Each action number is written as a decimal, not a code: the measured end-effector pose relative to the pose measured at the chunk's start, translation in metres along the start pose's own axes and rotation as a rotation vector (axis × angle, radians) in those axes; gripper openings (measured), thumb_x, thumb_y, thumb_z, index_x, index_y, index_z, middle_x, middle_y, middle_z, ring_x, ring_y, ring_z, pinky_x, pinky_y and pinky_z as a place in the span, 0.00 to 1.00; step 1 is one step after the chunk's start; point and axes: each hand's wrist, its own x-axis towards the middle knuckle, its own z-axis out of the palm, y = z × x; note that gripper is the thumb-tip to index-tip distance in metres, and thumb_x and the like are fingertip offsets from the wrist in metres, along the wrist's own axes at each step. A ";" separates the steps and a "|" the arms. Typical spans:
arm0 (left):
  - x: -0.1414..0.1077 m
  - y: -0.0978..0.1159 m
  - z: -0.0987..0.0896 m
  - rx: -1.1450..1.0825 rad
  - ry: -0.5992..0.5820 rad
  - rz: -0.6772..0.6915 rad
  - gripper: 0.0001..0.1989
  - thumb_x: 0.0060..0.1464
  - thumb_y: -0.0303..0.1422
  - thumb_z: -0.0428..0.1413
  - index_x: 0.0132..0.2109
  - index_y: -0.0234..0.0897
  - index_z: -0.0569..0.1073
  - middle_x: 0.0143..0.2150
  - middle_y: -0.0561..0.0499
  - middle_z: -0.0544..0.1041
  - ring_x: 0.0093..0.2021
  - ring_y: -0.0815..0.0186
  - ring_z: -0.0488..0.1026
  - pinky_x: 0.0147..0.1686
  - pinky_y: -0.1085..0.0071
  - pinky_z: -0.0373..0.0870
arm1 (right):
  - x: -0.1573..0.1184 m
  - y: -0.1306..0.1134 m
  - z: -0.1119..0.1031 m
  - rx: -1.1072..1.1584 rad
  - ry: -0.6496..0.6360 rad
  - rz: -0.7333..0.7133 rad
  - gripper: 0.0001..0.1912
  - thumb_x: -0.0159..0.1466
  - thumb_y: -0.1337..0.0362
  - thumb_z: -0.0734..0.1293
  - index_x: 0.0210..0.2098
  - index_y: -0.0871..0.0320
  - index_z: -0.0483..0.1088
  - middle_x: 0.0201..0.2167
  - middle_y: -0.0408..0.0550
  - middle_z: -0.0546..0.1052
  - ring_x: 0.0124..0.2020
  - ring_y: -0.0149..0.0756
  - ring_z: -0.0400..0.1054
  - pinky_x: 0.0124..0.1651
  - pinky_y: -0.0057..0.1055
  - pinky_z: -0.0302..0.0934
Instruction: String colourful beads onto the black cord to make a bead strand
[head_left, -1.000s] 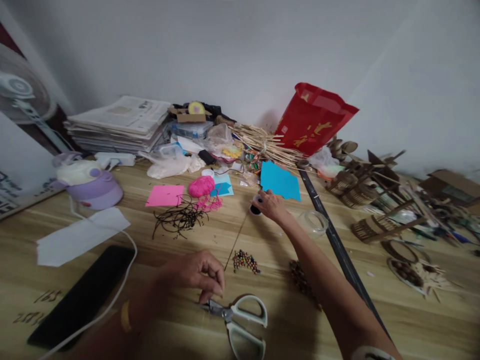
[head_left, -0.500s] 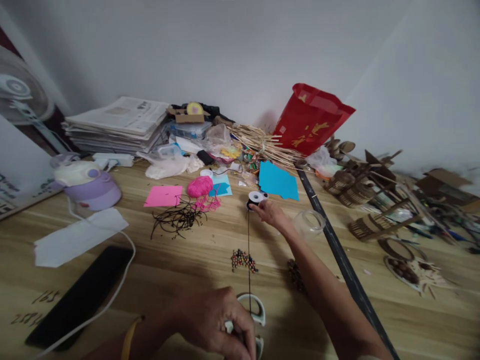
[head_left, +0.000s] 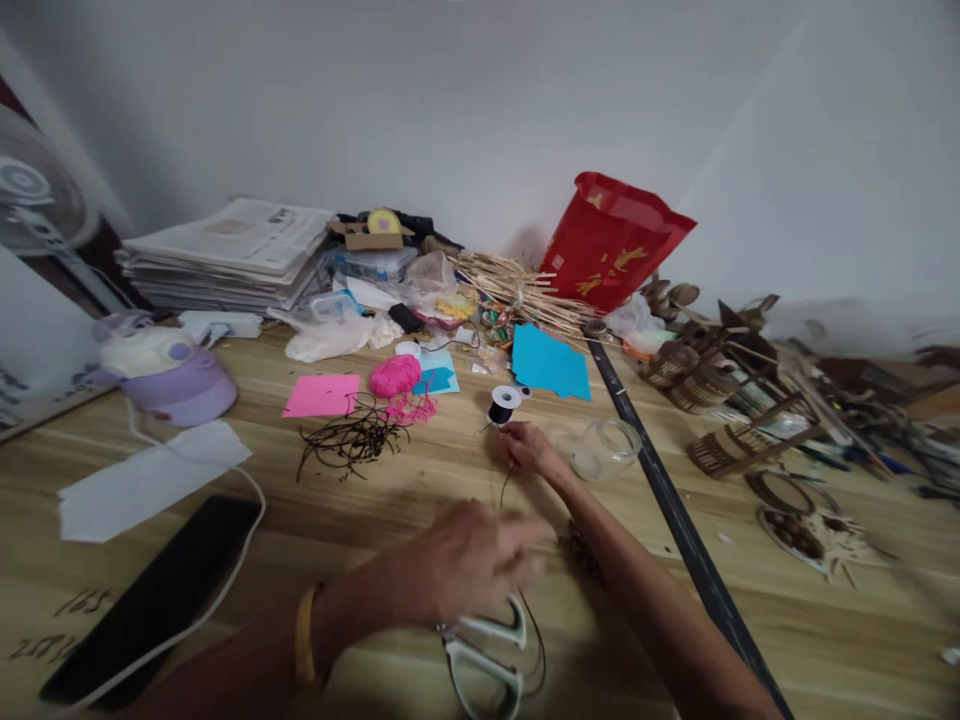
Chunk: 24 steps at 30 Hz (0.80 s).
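Note:
My left hand (head_left: 469, 565), blurred, is above the table with its fingers stretched to the right, and nothing shows in it. Just below, scissors with pale handles (head_left: 486, 668) lie spread apart, their blades mostly hidden by that hand. My right hand (head_left: 527, 447) is closed in a pinch on black cord (head_left: 507, 484), in front of a white-flanged spool of black cord (head_left: 504, 405). The cord passes behind my left hand and reappears as a loose curve beside the scissors. Under my right forearm is a partly covered dark brown clump (head_left: 585, 550).
A clear jar (head_left: 606, 450) stands right of my right hand. To the left lie tangled black cords (head_left: 352, 440), pink yarn (head_left: 395, 376) and pink paper (head_left: 322, 396). Blue paper (head_left: 551, 362) lies behind the spool. Bamboo baskets (head_left: 742, 445) crowd the right side.
My left hand has risen off the scissors, which now lie in view, and covers where the beads were. My right hand has moved from the spool toward me; the taut cord has gone slack.

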 end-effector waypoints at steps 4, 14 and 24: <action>0.064 -0.062 -0.005 0.114 0.304 -0.130 0.15 0.56 0.28 0.49 0.50 0.35 0.69 0.50 0.43 0.73 0.52 0.57 0.68 0.53 0.61 0.62 | -0.009 0.004 -0.001 -0.018 0.048 -0.001 0.11 0.62 0.67 0.59 0.30 0.61 0.72 0.22 0.45 0.76 0.24 0.33 0.68 0.25 0.23 0.53; 0.138 -0.146 0.023 -0.147 0.294 -0.155 0.22 0.46 0.27 0.59 0.50 0.31 0.69 0.48 0.41 0.75 0.50 0.57 0.70 0.51 0.64 0.65 | -0.024 -0.004 -0.003 -0.012 0.110 -0.005 0.07 0.63 0.70 0.57 0.36 0.60 0.67 0.25 0.47 0.75 0.25 0.33 0.67 0.28 0.25 0.51; 0.155 -0.149 0.033 -0.337 0.248 -0.114 0.31 0.35 0.24 0.64 0.51 0.29 0.67 0.44 0.44 0.76 0.42 0.62 0.72 0.43 0.69 0.68 | -0.053 -0.010 -0.006 0.207 -0.033 -0.057 0.09 0.63 0.67 0.56 0.31 0.58 0.66 0.17 0.40 0.72 0.19 0.29 0.66 0.24 0.21 0.55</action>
